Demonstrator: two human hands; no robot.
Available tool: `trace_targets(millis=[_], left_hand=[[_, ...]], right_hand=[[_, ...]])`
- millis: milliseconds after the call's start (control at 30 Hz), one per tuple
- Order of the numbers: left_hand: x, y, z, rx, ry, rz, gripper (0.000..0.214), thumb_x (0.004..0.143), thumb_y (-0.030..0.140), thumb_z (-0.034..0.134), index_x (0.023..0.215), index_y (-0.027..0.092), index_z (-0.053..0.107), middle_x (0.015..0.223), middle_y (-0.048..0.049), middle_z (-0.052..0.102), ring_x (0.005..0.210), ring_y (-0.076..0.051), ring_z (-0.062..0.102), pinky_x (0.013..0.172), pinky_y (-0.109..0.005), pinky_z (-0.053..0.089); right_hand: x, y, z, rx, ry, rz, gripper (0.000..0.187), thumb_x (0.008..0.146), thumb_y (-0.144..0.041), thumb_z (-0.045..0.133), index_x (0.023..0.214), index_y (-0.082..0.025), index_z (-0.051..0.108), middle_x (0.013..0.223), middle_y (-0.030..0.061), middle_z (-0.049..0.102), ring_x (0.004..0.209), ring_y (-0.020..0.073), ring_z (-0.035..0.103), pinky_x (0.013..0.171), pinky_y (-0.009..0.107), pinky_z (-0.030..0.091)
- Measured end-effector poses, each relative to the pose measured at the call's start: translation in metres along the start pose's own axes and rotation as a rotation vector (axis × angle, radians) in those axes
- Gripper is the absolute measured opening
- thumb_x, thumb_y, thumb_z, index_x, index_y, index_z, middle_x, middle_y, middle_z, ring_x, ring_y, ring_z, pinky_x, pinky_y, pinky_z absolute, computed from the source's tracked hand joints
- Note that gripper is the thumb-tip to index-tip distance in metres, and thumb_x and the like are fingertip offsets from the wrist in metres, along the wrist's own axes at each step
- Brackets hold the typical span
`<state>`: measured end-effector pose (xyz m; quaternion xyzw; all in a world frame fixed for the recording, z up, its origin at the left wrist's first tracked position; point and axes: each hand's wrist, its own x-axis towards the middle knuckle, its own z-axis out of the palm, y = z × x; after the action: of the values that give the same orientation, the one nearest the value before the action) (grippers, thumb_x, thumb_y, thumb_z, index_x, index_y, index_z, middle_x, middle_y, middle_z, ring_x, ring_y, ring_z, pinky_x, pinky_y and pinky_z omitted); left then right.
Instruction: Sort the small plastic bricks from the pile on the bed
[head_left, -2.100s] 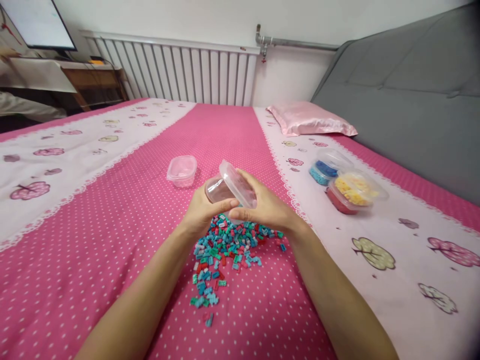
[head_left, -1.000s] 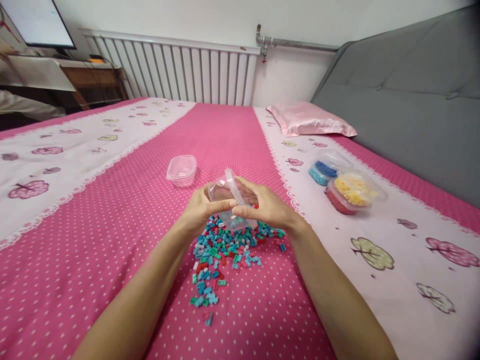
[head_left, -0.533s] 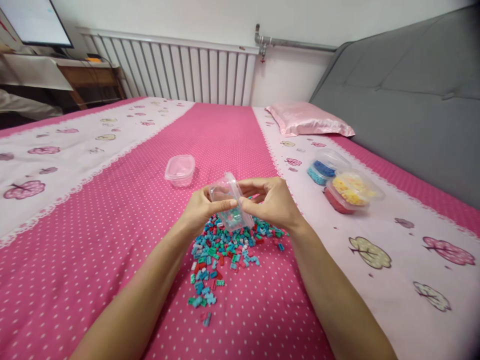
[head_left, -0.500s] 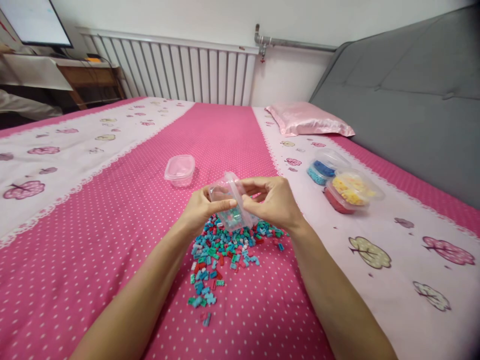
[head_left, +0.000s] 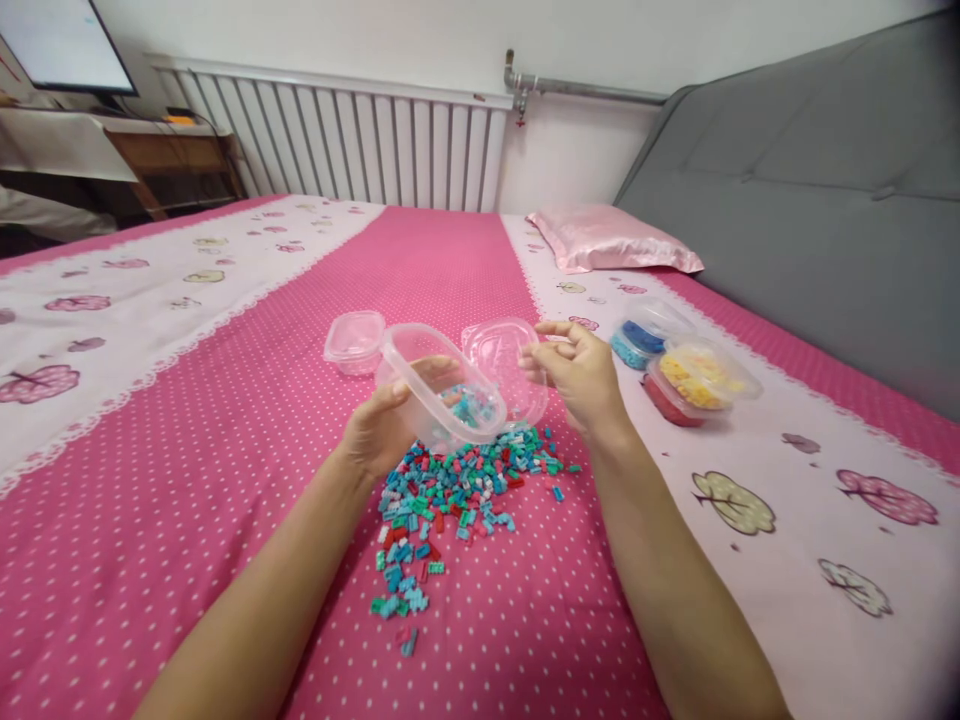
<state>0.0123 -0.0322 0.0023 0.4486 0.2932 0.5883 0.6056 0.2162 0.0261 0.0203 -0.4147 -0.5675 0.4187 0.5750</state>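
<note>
My left hand (head_left: pixel 390 420) is wrapped round the side of a clear plastic container (head_left: pixel 429 385), its fingers showing through the wall. The container is tilted, its open mouth turned up and to the right. Through it I see coloured bricks, but cannot tell whether any are inside. My right hand (head_left: pixel 577 380) is closed on the right edge of a clear lid (head_left: pixel 511 365), which stands beside the container's rim. Below both hands a loose pile of small building bricks (head_left: pixel 457 490) in blue, green, red, pink and white lies on the pink dotted bedspread (head_left: pixel 540 620).
Another clear container (head_left: pixel 355 342) stands behind my left hand. To the right are a tub of blue bricks (head_left: pixel 637 343) and a container with yellow bricks (head_left: pixel 690 375) above red ones. A pink pillow (head_left: pixel 615 240) lies by the grey headboard (head_left: pixel 795 190).
The lid has come off the container and moved right in my right hand. My left hand has tipped the container so its open mouth shows.
</note>
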Motion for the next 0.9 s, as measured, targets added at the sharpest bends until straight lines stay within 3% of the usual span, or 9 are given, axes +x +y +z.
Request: trace_targets(millis=[100, 233, 367, 467, 667, 800, 900], left_hand=[[-0.001, 0.001, -0.003, -0.023, -0.042, 0.014, 0.058, 0.056, 0.054, 0.069, 0.102, 0.019, 0.064, 0.124, -0.0107, 0.060, 0.126, -0.033, 0.044, 0.103, -0.051, 0.039], [-0.001, 0.002, -0.002, 0.023, -0.083, -0.052, 0.061, 0.055, 0.056, 0.070, 0.104, 0.020, 0.063, 0.119, -0.0126, 0.062, 0.119, -0.038, 0.051, 0.095, -0.056, 0.044], [0.001, 0.003, 0.001, 0.012, 0.067, -0.076, 0.048, 0.058, 0.050, 0.071, 0.096, 0.019, 0.068, 0.111, -0.0104, 0.067, 0.110, -0.036, 0.057, 0.091, -0.052, 0.048], [0.002, 0.002, 0.002, 0.023, 0.162, -0.008, 0.043, 0.060, 0.047, 0.072, 0.093, 0.019, 0.069, 0.107, -0.0072, 0.068, 0.106, -0.031, 0.059, 0.093, -0.046, 0.047], [0.001, -0.004, 0.008, 0.096, 0.117, 0.121, 0.057, 0.052, 0.045, 0.079, 0.101, 0.019, 0.067, 0.110, -0.0080, 0.066, 0.102, -0.030, 0.060, 0.090, -0.043, 0.047], [0.002, -0.003, 0.011, 0.100, 0.102, 0.160, 0.066, 0.051, 0.052, 0.079, 0.106, 0.019, 0.066, 0.115, -0.0103, 0.063, 0.104, -0.029, 0.058, 0.088, -0.040, 0.048], [0.005, 0.004, 0.009, 0.103, 0.209, 0.239, 0.065, 0.054, 0.059, 0.074, 0.105, 0.018, 0.066, 0.117, -0.0100, 0.060, 0.102, -0.024, 0.058, 0.084, -0.034, 0.048]], right_hand=[[-0.005, 0.002, 0.012, 0.046, -0.103, 0.046, 0.020, 0.070, -0.028, 0.062, 0.085, -0.019, 0.052, 0.076, 0.0021, 0.065, 0.065, 0.0155, 0.065, 0.062, 0.031, 0.056], [-0.013, 0.001, 0.023, 0.018, -0.279, 0.018, 0.012, 0.076, -0.029, 0.058, 0.081, -0.019, 0.056, 0.081, 0.0030, 0.065, 0.069, 0.0145, 0.064, 0.064, 0.030, 0.054], [-0.016, -0.003, 0.023, -0.068, -0.401, -0.028, 0.027, 0.087, -0.044, 0.051, 0.086, -0.020, 0.064, 0.088, 0.0047, 0.067, 0.086, 0.0182, 0.063, 0.077, 0.034, 0.052], [-0.016, -0.004, 0.020, -0.128, -0.471, -0.063, 0.040, 0.089, -0.055, 0.045, 0.085, -0.021, 0.066, 0.091, 0.0050, 0.068, 0.094, 0.0204, 0.062, 0.085, 0.037, 0.049], [-0.018, -0.003, 0.021, -0.242, -0.361, -0.075, 0.026, 0.073, -0.044, 0.070, 0.076, -0.019, 0.065, 0.093, 0.0062, 0.068, 0.089, 0.0214, 0.062, 0.084, 0.037, 0.048], [-0.015, -0.006, 0.015, -0.198, -0.299, -0.092, 0.022, 0.074, -0.039, 0.066, 0.068, -0.019, 0.061, 0.089, 0.0050, 0.067, 0.083, 0.0185, 0.061, 0.079, 0.034, 0.047], [-0.005, -0.007, 0.000, -0.163, -0.151, -0.093, 0.021, 0.076, -0.039, 0.063, 0.072, -0.018, 0.058, 0.077, 0.0018, 0.064, 0.073, 0.0160, 0.059, 0.070, 0.030, 0.047]])
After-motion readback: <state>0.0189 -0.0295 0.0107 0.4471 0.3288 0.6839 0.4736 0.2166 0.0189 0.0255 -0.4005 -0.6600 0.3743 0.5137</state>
